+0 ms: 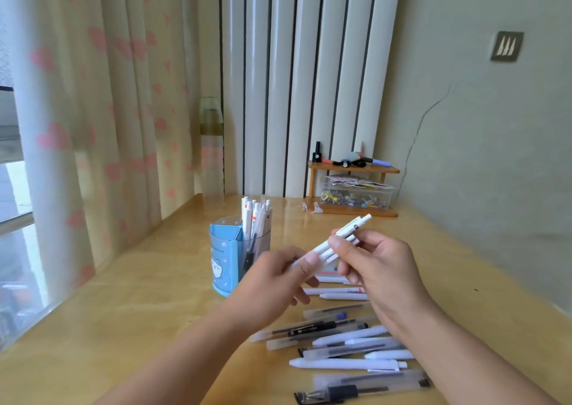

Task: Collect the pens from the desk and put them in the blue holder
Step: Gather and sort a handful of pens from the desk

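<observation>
Mid-collection: both hands, left [278,277] and right [376,265], pinch a bundle of slim white plastic pens [332,245]; next, upend it into the blue cartoon-printed plastic holder [225,259] at ten o'clock

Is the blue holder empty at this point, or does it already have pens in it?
Not empty. The blue holder stands upright with several white pens sticking up from its clear compartment. More pens lie on the desk.

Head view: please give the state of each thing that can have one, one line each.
White pens in hands: held above the desk by both hands.
Left hand: grips the pens' lower end.
Right hand: grips the pens.
Blue holder: upright, several pens inside.
Pens on the desk: lying flat, uncollected.
</observation>
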